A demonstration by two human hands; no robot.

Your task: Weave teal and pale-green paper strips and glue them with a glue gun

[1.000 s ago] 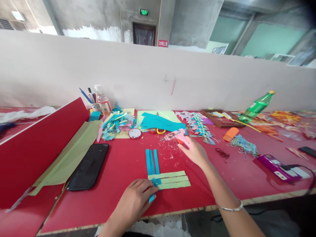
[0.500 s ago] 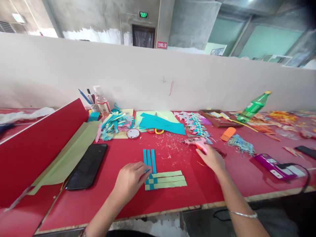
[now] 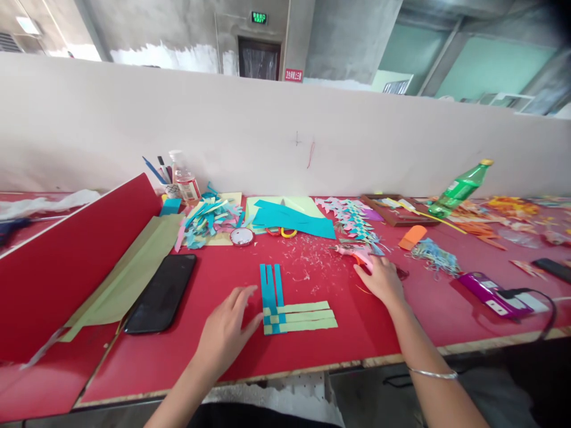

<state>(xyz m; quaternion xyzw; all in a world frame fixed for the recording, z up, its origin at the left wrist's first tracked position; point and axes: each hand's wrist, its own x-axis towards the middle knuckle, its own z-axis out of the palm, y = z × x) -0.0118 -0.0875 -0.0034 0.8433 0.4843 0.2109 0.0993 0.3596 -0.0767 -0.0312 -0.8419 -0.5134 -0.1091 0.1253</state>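
Observation:
Blue and pale green paper strips (image 3: 307, 318) are woven together at one corner, flat on the red table. Just left of the weave is my left hand (image 3: 228, 324), its thumb and fingers apart with nothing between them. My right hand (image 3: 382, 282) is at the handle of a pink hot glue gun (image 3: 360, 255), thumb on one side and fingers on the other. The gun lies low on the table, its nozzle towards the left; part of the handle is hidden by my hand.
A black phone (image 3: 161, 294) lies left, beside green paper sheets (image 3: 134, 261). Behind are paper scraps (image 3: 209, 220), a round lid (image 3: 242, 236), a blue sheet (image 3: 294, 220) over scissors (image 3: 289, 233) and a woven strip (image 3: 354, 220). Right are a green bottle (image 3: 461, 189) and purple device (image 3: 493, 294).
My left hand has opened and drawn left, off the woven strips. The glue gun has been lowered and turned flatter on the table, with my right hand still at its handle.

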